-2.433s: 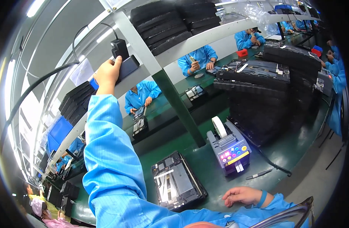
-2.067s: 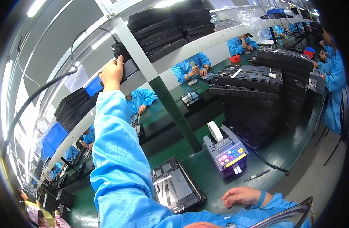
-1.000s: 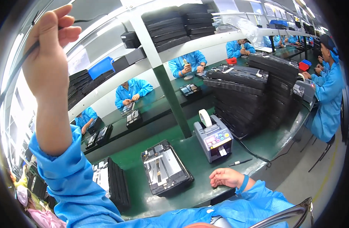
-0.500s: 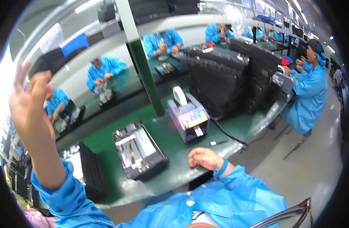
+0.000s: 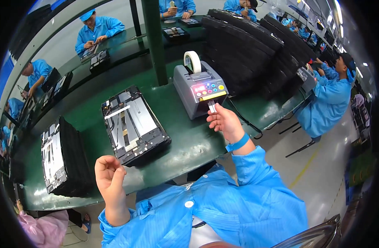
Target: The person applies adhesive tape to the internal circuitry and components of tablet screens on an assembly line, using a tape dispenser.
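My right hand [image 5: 225,124] reaches the front of a grey tape dispenser [image 5: 201,89] with a lit button panel and a white tape roll [image 5: 192,62] on top. Thumb and forefinger pinch the short pale tape strip [image 5: 212,107] at its outlet; the other fingers curl loosely. My left hand [image 5: 109,172] hovers by the table's front edge, fingers curled in and nothing visible in them. Just beyond it lies a stack of flat black electronic panels [image 5: 133,124], the top one showing silver plates, flat cables and a pale strip across it.
A taller panel stack [image 5: 59,159] stands to the left on the green table [image 5: 185,142]. Large black stacks [image 5: 243,53] rise behind the dispenser, whose black cable [image 5: 247,122] runs right. A green post [image 5: 154,45] stands behind. Co-workers in blue sit across and at the right.
My left hand has dropped from high on the left to beside the nearer panel stack. My right hand has moved forward to the dispenser's outlet and pinched the tape. The view has tilted.
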### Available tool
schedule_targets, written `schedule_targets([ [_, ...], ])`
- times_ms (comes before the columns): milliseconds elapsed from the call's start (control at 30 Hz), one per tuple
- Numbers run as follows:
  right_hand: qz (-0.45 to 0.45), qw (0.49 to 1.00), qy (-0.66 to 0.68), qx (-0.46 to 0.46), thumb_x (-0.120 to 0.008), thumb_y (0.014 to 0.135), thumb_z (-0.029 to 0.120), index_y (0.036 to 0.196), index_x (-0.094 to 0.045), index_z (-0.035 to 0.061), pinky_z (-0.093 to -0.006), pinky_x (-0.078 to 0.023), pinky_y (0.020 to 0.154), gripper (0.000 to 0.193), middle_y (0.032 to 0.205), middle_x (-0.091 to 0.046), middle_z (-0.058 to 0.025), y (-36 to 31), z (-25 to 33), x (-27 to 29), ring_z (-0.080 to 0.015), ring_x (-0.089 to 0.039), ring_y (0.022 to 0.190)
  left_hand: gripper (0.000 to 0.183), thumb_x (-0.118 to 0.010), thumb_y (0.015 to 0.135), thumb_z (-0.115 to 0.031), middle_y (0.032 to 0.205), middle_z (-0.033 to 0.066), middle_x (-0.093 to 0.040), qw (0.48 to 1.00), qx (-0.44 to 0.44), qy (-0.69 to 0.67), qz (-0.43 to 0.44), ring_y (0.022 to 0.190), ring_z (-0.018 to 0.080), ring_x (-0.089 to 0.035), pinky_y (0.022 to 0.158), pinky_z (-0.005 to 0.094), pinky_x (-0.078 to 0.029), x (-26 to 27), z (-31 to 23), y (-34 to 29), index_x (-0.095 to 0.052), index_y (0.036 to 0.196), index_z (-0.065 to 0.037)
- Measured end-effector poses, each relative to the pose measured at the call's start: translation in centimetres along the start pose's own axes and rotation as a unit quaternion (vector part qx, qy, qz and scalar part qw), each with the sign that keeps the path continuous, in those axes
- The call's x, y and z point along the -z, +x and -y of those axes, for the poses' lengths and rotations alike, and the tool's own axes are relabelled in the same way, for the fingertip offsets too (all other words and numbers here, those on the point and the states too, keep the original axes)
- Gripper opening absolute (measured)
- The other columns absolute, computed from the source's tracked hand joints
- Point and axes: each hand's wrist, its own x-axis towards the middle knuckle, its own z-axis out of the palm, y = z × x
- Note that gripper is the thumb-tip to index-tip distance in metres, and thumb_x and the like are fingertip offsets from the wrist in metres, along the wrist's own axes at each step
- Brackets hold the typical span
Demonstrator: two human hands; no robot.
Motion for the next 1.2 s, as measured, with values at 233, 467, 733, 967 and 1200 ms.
schedule_targets([
  [233, 0.025, 0.978, -0.079, 0.191, -0.061, 0.085, 0.022, 0.077, -0.062, 0.0025, -0.0236, -0.043, 0.054, 0.021, 0.068, -0.061, -0.0045, -1.6, -0.6, -1.6, -0.0124, -0.056, 0.058, 0.016, -0.059, 0.074, 0.000, 0.084, 0.0085, -0.053, 0.981, -0.110, 0.128, 0.093, 0.071, 0.0129, -0.050, 0.063, 0.0236, -0.041, -0.5, 0.0, 0.0, -0.055, 0.090, 0.001],
  [467, 0.390, 0.746, -0.392, 0.371, -0.064, 0.077, 0.011, 0.080, -0.064, 0.0067, -0.0350, -0.047, 0.057, 0.005, 0.076, -0.062, -0.0084, -5.7, 0.4, -11.2, -0.0277, -0.059, 0.066, 0.034, -0.075, 0.071, -0.023, 0.083, 0.0099, -0.065, 0.930, -0.057, 0.245, 0.269, 0.072, 0.0233, -0.063, 0.063, 0.0329, -0.050, -3.6, -1.1, 3.4, -0.063, 0.095, -0.003],
  [733, 0.204, 0.711, -0.443, 0.507, -0.067, 0.077, 0.015, 0.085, -0.066, 0.0042, -0.0326, -0.048, 0.057, 0.014, 0.077, -0.064, -0.0101, -3.9, -0.1, -14.4, -0.0256, -0.062, 0.067, 0.011, -0.072, 0.072, -0.012, 0.072, 0.0047, -0.066, 0.927, -0.199, 0.293, 0.123, 0.063, 0.0210, -0.063, 0.058, 0.0313, -0.049, 0.0, 0.1, 4.1, -0.065, 0.079, -0.006],
  [967, 0.287, 0.830, -0.304, 0.369, -0.070, 0.075, 0.009, 0.088, -0.065, 0.0027, -0.0293, -0.050, 0.068, 0.015, 0.083, -0.065, -0.0092, -4.2, -0.8, -15.9, -0.0231, -0.063, 0.076, 0.009, -0.065, 0.080, -0.012, 0.075, 0.0079, -0.064, 0.948, -0.193, 0.176, 0.181, 0.065, 0.0242, -0.060, 0.061, 0.0330, -0.046, 0.4, 0.2, 5.0, -0.066, 0.082, -0.003],
  [1200, 0.088, 0.870, -0.287, 0.391, -0.062, 0.081, 0.004, 0.088, -0.062, 0.0010, -0.0288, -0.047, 0.073, 0.007, 0.089, -0.063, -0.0092, -2.6, -1.1, -13.9, -0.0197, -0.060, 0.083, 0.048, -0.056, 0.086, -0.029, 0.119, 0.0156, -0.050, 0.931, -0.137, 0.338, 0.002, 0.106, 0.0241, -0.049, 0.082, 0.0331, -0.040, 3.6, 2.0, 4.8, -0.049, 0.122, 0.002],
])
